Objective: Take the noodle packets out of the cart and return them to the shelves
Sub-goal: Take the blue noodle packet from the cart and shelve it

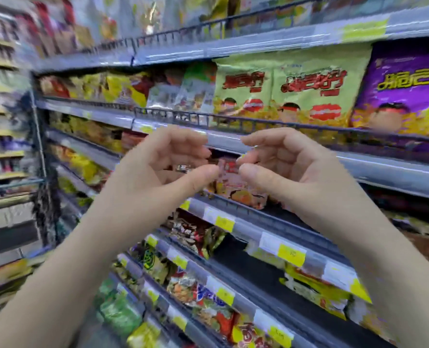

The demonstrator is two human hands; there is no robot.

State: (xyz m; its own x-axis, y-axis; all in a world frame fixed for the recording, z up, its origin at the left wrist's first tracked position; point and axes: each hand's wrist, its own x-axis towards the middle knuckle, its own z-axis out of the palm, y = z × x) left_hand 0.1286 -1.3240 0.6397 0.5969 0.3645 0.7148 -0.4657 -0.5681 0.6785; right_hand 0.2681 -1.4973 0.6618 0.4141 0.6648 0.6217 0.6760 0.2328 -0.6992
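Grip first: left hand (163, 167) and right hand (291, 169) are both half-curled, thumbs and fingers apart w/ a gap, pinching nothing I can see. Blur's heavy, so can't tell if the thumb tips brush the red packet (233, 183) btw them. That packet sits on the mid shelf (266, 229), behind its low front rail, face out, approx. upright. My read: hands flank it to square it up w/o tipping it, and the rail stops it sliding off. Above, green packets (278, 89) and a purple packet (409, 91) stand face out too, so matching them makes sense. Yellow price tags (291, 254) line the shelf edges below. Cart not in view, so can't judge what's left.
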